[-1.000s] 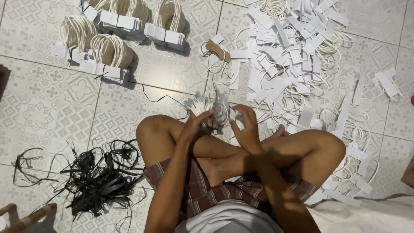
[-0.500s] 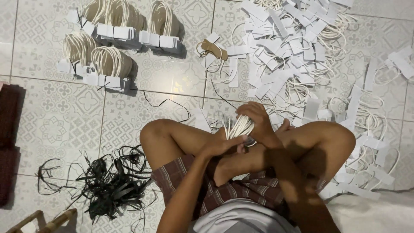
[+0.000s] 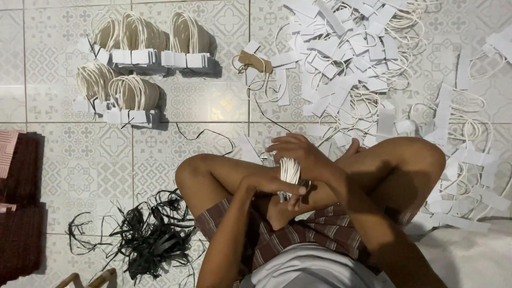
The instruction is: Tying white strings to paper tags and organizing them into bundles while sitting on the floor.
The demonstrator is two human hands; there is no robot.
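Note:
I sit cross-legged on a patterned tile floor. Both hands meet over my shins on a tight bundle of white cord handles [image 3: 289, 172]. My left hand [image 3: 269, 184] grips the bundle from below and from the left. My right hand [image 3: 298, 154] wraps over its top, fingers curled around it. The bundle stands roughly upright between the two palms, and its lower end is hidden behind my left hand.
A big heap of loose white paper strips with cord loops [image 3: 368, 69] covers the floor at the upper right. Several tied bundles [image 3: 138, 64] lie in rows at the upper left. A tangle of black strips [image 3: 144, 234] lies beside my left knee. A dark mat [image 3: 18, 208] lies at the left edge.
The bundle has come in closer over my legs and turned more upright, with my right hand now closed over its top. The view has shifted to the left.

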